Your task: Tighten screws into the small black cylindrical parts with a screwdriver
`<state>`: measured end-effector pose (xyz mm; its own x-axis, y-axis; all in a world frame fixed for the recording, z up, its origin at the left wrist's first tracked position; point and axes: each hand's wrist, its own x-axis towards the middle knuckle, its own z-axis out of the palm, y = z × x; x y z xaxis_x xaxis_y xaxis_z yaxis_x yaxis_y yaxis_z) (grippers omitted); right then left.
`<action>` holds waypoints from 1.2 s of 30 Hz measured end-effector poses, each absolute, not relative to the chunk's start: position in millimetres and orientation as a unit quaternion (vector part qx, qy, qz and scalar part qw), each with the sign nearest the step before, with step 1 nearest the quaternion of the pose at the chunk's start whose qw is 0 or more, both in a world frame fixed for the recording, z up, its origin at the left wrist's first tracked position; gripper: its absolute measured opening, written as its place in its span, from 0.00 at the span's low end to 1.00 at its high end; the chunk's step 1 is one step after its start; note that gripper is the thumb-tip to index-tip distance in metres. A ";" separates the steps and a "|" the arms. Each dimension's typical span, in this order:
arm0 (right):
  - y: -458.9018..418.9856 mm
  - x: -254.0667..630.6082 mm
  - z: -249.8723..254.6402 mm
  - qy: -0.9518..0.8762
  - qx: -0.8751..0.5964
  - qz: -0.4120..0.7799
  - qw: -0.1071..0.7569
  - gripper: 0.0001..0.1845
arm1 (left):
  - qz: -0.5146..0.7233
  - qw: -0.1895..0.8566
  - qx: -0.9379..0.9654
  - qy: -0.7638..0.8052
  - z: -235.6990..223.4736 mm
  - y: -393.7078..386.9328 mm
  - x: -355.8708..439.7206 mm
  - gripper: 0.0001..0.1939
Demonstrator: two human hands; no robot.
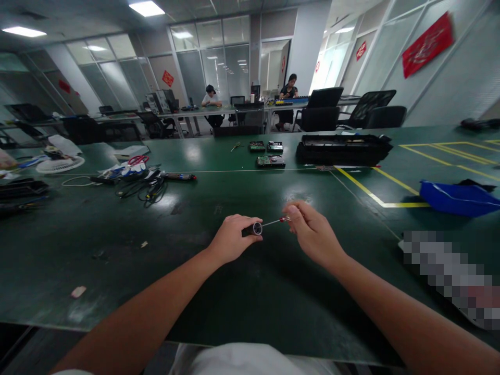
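My left hand (231,238) is closed around a short black screwdriver handle (254,228) with a silver ring at its end. My right hand (310,229) pinches a thin metal bit (275,222) with a red band, its far tip at the handle's opening. Both hands hover just above the dark green table (195,271), near its front middle.
Cables, scissors and small tools (136,177) lie at the left. Several circuit boards (270,161) and a black tray (344,149) sit further back. A blue cloth (457,198) lies at the right beside yellow floor-tape lines. Two people sit at desks far behind.
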<state>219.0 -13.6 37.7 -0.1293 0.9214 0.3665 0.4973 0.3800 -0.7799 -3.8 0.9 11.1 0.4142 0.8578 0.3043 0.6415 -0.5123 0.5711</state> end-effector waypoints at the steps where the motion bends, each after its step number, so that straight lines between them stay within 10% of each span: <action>1: -13.9 219.4 38.6 -0.711 -0.503 0.241 0.428 0.20 | 0.290 0.187 0.821 0.455 10.7 0.8 -3.9 0.20; 19: -19.4 217.7 36.4 -0.716 -0.471 0.246 0.452 0.11 | 0.308 0.183 0.808 0.468 7.5 2.6 -7.3 0.21; 30: 9.2 219.1 24.2 -0.419 -0.444 0.583 0.536 0.15 | 0.291 0.104 0.848 0.431 16.3 1.6 -8.3 0.21; 36: 12.6 214.4 18.6 -0.409 -0.434 0.550 0.585 0.17 | 0.280 0.121 0.833 0.461 17.5 3.6 -12.0 0.22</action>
<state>214.4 12.6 18.6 0.0616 0.9981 0.0021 -0.2890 0.0198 -0.9571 -12.0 3.6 17.5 0.4171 0.8368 0.3547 0.7008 -0.5446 0.4607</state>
